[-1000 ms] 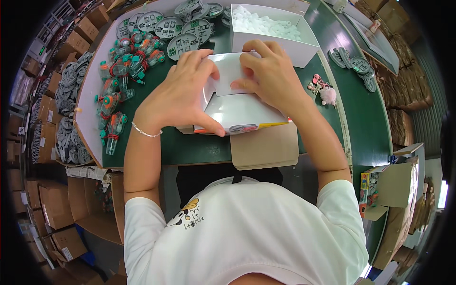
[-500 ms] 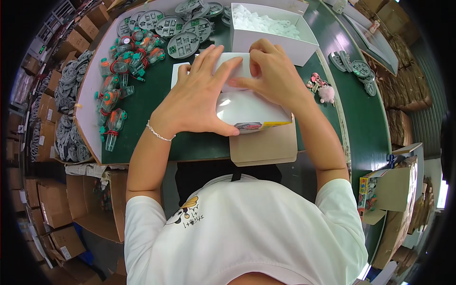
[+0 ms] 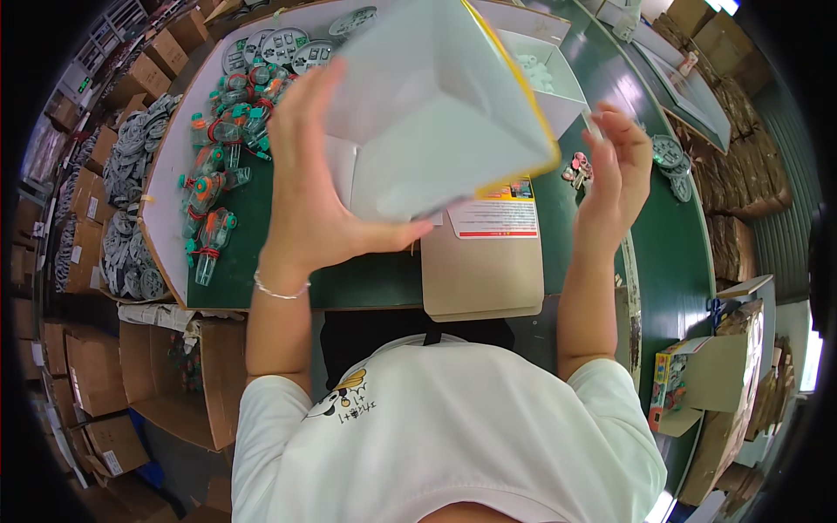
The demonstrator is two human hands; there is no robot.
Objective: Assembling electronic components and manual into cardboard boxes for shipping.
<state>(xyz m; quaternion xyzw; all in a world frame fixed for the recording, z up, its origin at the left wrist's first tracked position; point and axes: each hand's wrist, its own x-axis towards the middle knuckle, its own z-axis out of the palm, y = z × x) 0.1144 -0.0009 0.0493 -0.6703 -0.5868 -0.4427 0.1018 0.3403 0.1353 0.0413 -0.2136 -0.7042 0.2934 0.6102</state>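
In my left hand (image 3: pixel 305 192) is a carton (image 3: pixel 418 157) with a white inside and a yellow-edged rim, raised and tilted so its open mouth faces me. The thumb lies along its near lower edge and the fingers wrap its left side. My right hand (image 3: pixel 615 174) is raised to the right, apart from the carton, its fingers bent and somewhat apart, slightly blurred; I see nothing plainly held. Beneath the carton, flat printed cardboard (image 3: pixel 484 275) with a tan panel overhangs the table's near edge.
Clear bottle-like pieces with orange and teal parts (image 3: pixel 209 231) lie along the left. Grey round discs with green circuit boards (image 3: pixel 283 45) sit behind them. A white box (image 3: pixel 558 96) of white pieces stands at the back. Pink trinkets (image 3: pixel 577 170) and more discs (image 3: pixel 667 152) lie right.
The carton has been lifted off the table and tipped toward me, its inside now showing. My right hand has let go of it and moved right. Printed cardboard beneath is uncovered.
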